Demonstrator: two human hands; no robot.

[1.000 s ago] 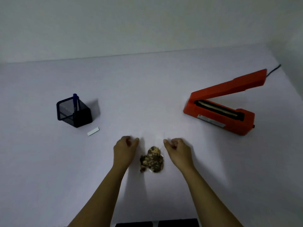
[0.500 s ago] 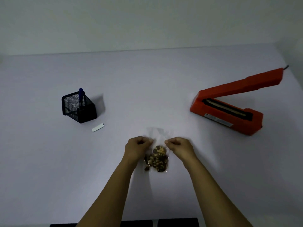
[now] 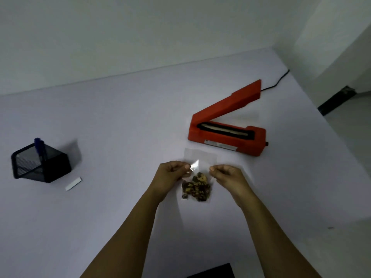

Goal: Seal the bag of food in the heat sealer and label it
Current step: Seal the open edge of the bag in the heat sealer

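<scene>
Now I've got the bag [image 3: 197,178] pinched at both upper edges, left hand [image 3: 173,173] and right hand [image 3: 228,175] each in a narrow grip on the film, food [image 3: 195,187] slumped at the bottom just above the worktop [image 3: 120,121]. Sealer [image 3: 226,129] sits open, near, ahead-right. My worry: that slack mouth could crease or fold going in, or food slide up toward the sealing line and spoil it.

Two hands [image 3: 173,173], one bag of food [image 3: 197,182], one heat sealer [image 3: 226,129], one pen holder [image 3: 40,166], one pen [image 3: 39,145], one label [image 3: 73,183]
</scene>
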